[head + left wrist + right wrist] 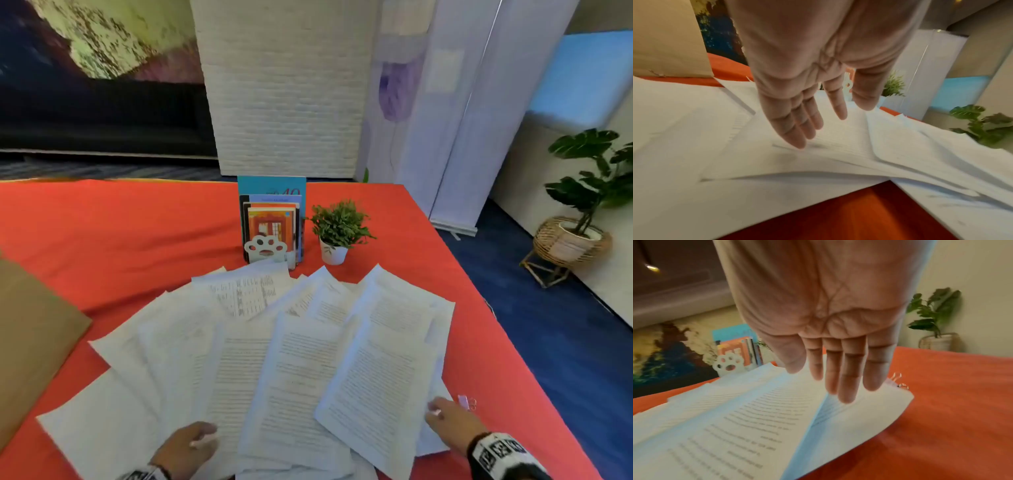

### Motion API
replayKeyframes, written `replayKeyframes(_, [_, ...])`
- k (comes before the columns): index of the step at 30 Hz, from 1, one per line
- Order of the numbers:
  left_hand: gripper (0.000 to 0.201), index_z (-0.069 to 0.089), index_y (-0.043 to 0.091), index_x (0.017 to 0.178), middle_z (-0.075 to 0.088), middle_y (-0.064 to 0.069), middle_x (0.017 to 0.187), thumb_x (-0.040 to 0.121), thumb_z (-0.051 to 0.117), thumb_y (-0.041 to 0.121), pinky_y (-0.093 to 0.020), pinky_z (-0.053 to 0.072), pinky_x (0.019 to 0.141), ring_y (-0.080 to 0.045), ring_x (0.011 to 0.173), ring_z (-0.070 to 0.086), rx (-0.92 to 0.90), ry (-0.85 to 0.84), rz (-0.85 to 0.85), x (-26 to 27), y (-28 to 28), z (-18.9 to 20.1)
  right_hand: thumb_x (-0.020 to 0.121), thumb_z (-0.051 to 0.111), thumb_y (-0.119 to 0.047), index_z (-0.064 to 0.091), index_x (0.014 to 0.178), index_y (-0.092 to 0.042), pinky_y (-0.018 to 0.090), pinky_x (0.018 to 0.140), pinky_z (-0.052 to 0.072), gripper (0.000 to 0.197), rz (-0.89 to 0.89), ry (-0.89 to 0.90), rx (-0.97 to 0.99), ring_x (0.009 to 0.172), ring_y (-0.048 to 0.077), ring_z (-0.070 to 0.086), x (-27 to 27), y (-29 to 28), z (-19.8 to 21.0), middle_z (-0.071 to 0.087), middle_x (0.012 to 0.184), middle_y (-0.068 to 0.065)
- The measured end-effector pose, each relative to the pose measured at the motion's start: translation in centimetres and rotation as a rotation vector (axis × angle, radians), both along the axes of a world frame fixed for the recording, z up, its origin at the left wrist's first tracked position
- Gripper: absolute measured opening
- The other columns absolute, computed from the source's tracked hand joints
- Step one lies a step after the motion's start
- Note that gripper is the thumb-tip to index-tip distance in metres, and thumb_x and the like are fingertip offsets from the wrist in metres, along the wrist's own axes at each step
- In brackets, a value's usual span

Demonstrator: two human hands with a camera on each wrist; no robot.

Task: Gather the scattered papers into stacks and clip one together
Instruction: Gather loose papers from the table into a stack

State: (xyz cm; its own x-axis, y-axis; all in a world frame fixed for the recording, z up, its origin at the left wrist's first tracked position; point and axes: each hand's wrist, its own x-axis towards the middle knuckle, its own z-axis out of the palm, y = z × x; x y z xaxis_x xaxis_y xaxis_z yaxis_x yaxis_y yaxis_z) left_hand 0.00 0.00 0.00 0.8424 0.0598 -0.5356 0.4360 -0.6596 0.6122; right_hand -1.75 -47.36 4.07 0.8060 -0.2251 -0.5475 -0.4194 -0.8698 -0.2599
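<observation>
Several white printed papers (294,359) lie fanned and overlapping on the orange tablecloth (120,240). My left hand (191,445) hovers palm down over the near left sheets (777,162), fingers (797,129) straight, holding nothing. My right hand (448,421) reaches over the near right edge of the papers (756,426), fingers (846,382) straight and just above the sheets. A pink binder clip (466,401) with wire handles lies on the cloth just beyond my right hand, also seen as the clip (898,381) at the paper's edge.
A paw-shaped bookend with upright books (272,222) and a small potted plant (337,233) stand behind the papers. A brown envelope (30,342) lies at the left. The table edge runs along the right, with blue carpet and a large floor plant (582,205) beyond.
</observation>
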Motion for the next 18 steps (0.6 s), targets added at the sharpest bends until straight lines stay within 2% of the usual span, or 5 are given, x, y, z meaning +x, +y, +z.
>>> replayKeyframes(5, [0.042, 0.047, 0.02, 0.127, 0.057, -0.011, 0.126, 0.088, 0.056, 0.033, -0.036, 0.044, 0.096, -0.029, 0.113, 0.056, 0.007, 0.085, 0.016, 1.9, -3.4, 0.3, 0.09, 0.053, -0.035, 0.027, 0.143, -0.007, 0.03, 0.103, 0.037, 0.065, -0.248, -0.041, 0.019, 0.129, 0.029, 0.046, 2.3, -0.4, -3.4, 0.046, 0.141, 0.015])
replayKeyframes(9, [0.042, 0.037, 0.024, 0.121, 0.059, -0.007, 0.104, 0.086, 0.06, 0.022, -0.031, 0.047, 0.067, -0.026, 0.084, 0.06, -0.091, 0.03, 0.044, 1.9, -6.4, 0.4, 0.085, 0.061, -0.027, 0.02, 0.145, -0.006, 0.037, 0.102, 0.043, 0.076, -0.34, -0.071, 0.092, 0.125, 0.034, 0.049, 3.3, 0.2, -5.4, 0.047, 0.139, 0.02])
replayKeyframes(12, [0.039, 0.038, 0.026, 0.108, 0.055, -0.01, 0.111, 0.082, 0.062, 0.009, -0.028, 0.044, 0.067, -0.022, 0.083, 0.056, -0.098, -0.047, -0.04, 1.9, -8.3, 0.4, 0.088, 0.056, -0.012, 0.004, 0.149, -0.01, 0.038, 0.1, 0.043, 0.081, -0.42, -0.073, 0.165, 0.122, 0.036, 0.052, 4.0, 1.1, -5.9, 0.048, 0.137, 0.023])
replayKeyframes(15, [0.039, 0.051, 0.031, 0.095, 0.053, -0.008, 0.119, 0.08, 0.051, -0.005, -0.022, 0.037, 0.079, -0.019, 0.093, 0.05, -0.009, -0.153, -0.114, 2.0, -9.6, 0.2, 0.088, 0.05, -0.007, 0.025, 0.143, -0.006, 0.036, 0.097, 0.043, 0.061, -0.437, -0.126, 0.152, 0.118, 0.037, 0.054, 4.8, 1.2, -5.5, 0.054, 0.13, 0.023])
replayKeyframes(18, [0.048, 0.059, 0.011, 0.118, 0.048, -0.015, 0.133, 0.082, 0.041, -0.014, -0.018, 0.022, 0.104, -0.028, 0.124, 0.044, 0.076, -0.274, 0.051, 2.3, -9.7, 0.5, 0.09, 0.047, -0.01, 0.052, 0.097, -0.005, 0.033, 0.085, 0.041, 0.01, -0.36, -0.275, 0.099, 0.105, 0.036, 0.056, 6.2, 0.2, -3.7, 0.061, 0.112, 0.023])
